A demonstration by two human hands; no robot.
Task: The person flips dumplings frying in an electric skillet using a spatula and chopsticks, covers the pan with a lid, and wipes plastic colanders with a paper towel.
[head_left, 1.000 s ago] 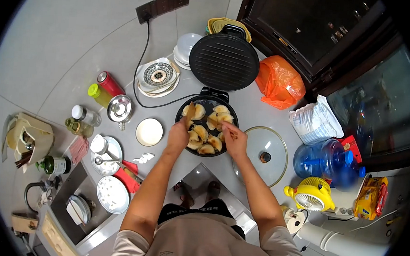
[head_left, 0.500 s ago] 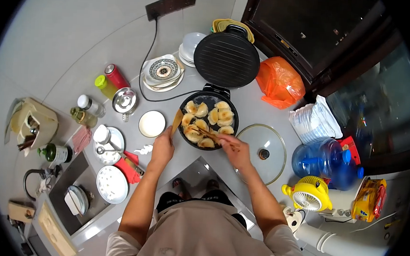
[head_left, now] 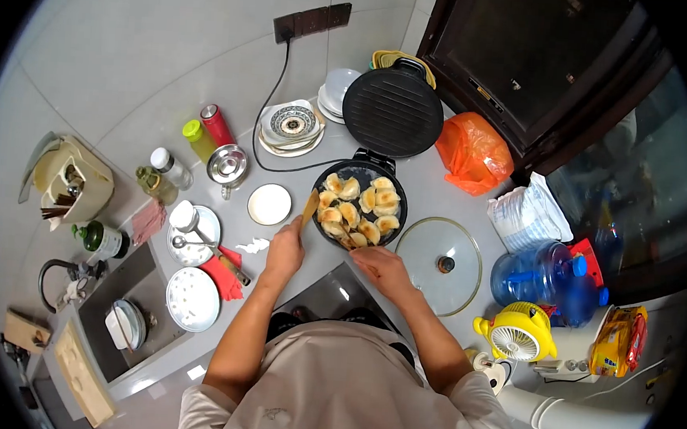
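Observation:
Browned dumplings [head_left: 349, 213] lie in a round black electric pan [head_left: 368, 171], its ridged lid [head_left: 393, 111] standing raised behind. My left hand [head_left: 285, 252] is closed around a wooden spatula [head_left: 311, 205], whose blade points up along the pan's left rim. At the pan's front edge, my right hand [head_left: 383, 270] grips wooden chopsticks [head_left: 349, 241]; their tips reach in among the front dumplings. The fingers partly hide the chopsticks. Close to the right hand lies a glass lid [head_left: 426, 247] with a dark knob.
Left of the pan stand a white bowl [head_left: 269, 204], a steel pot [head_left: 227, 164] and plates [head_left: 193, 300], with a sink [head_left: 167, 326] beyond. An orange bag [head_left: 473, 153], blue water jug [head_left: 525, 273] and yellow fan [head_left: 519, 333] are to the right. A power cord [head_left: 261, 107] runs behind.
My right hand has drawn back from over the pan to its front edge, bringing the chopsticks nearer me. The spatula stays by the left rim. The whole view has shifted slightly.

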